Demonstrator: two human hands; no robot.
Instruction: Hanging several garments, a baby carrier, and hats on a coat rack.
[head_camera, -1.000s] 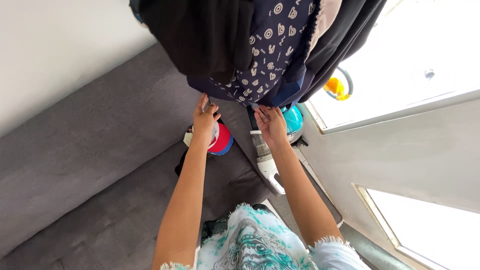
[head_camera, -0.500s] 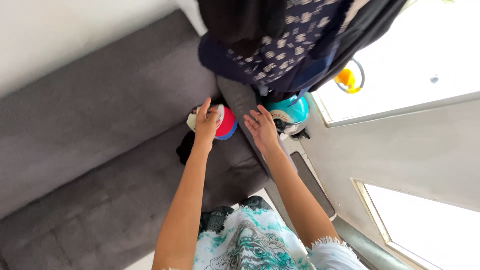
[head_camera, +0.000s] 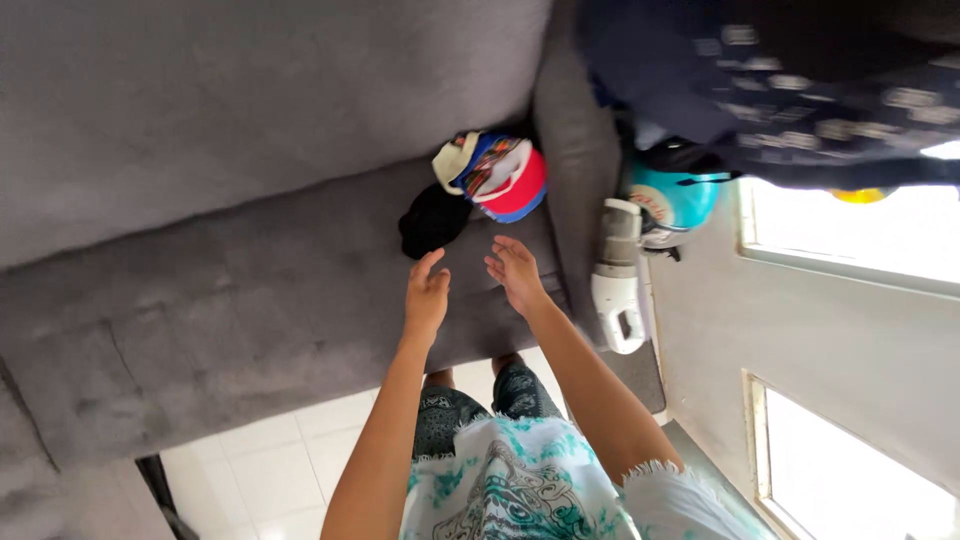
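Note:
My left hand (head_camera: 427, 291) and my right hand (head_camera: 515, 272) hover side by side over the seat of a grey sofa (head_camera: 200, 300), both with fingers apart and holding nothing. Just beyond them, in the sofa's corner, lie a pile of colourful caps (head_camera: 495, 173) and a black garment (head_camera: 432, 218). Dark hanging clothes, one navy with a pale pattern (head_camera: 790, 90), fill the top right above the sofa's arm.
A white handheld vacuum (head_camera: 620, 280) and a teal round container (head_camera: 670, 200) stand on the floor between the sofa arm and a white wall with bright windows (head_camera: 870, 230). White floor tiles (head_camera: 270, 470) show near my legs.
The view has swung down from the hanging clothes to the sofa seat. Both hands dropped away from the navy patterned cloth and now hover low over the cushion.

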